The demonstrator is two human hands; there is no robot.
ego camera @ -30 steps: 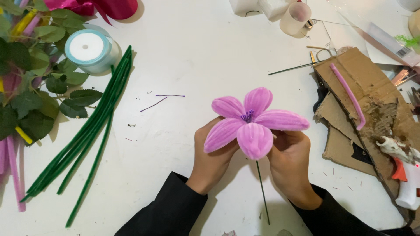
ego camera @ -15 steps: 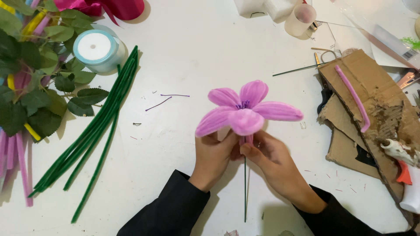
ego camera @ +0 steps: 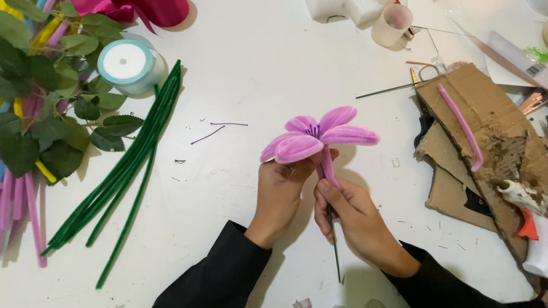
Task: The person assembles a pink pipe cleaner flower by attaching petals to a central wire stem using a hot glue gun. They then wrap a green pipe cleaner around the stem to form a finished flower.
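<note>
A pink pipe-cleaner flower (ego camera: 319, 136) with a purple centre is held above the white table (ego camera: 274, 63). My left hand (ego camera: 282, 191) grips it just under the petals. My right hand (ego camera: 348, 214) pinches the pink base and the thin dark wire stem (ego camera: 335, 251), which hangs down towards me. Both sleeves are black.
A bundle of green pipe cleaners (ego camera: 123, 171) lies at the left, beside artificial leaves (ego camera: 51, 120), pink pipe cleaners (ego camera: 23, 211) and a roll of pale blue ribbon (ego camera: 125, 65). At the right, torn cardboard (ego camera: 491, 137) holds a pink pipe cleaner (ego camera: 461, 125) and a glue gun (ego camera: 525, 199).
The flower has tilted from face-up to sideways. My right hand slid from beside the petals down onto the base and stem, and the stem now hangs straighter.
</note>
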